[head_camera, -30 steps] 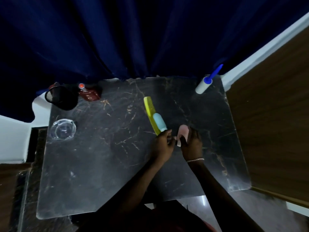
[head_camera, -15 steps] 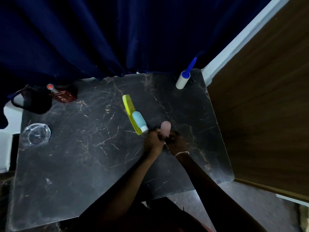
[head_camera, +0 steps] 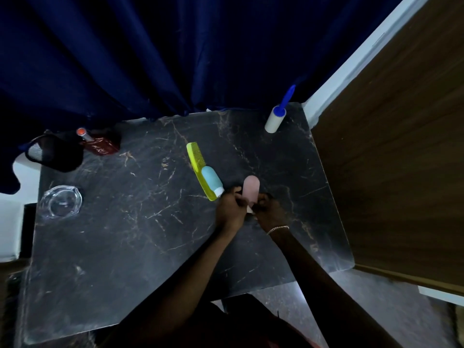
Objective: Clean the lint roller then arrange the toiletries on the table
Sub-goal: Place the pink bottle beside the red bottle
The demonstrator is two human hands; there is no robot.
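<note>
A pink squeeze bottle (head_camera: 251, 189) stands near the middle of the dark marble table (head_camera: 150, 247), its white cap end between my hands. My left hand (head_camera: 229, 208) grips its lower left side and my right hand (head_camera: 267, 210) grips its lower right side. Just left of it a light blue squeeze bottle (head_camera: 211, 181) lies against a yellow comb (head_camera: 198, 167). The lint roller (head_camera: 275, 119), white roll with blue handle, lies at the table's far right corner, apart from both hands.
A red bottle (head_camera: 100, 146) and a black mesh holder (head_camera: 54, 154) sit at the far left corner. A glass ashtray (head_camera: 60, 202) lies on the left edge. A dark blue curtain (head_camera: 175, 51) hangs behind; a wooden panel (head_camera: 401, 159) borders the right side.
The pink bottle has been raised from lying to more upright between both hands. The camera view has shifted, so the table sits further left in the frame.
</note>
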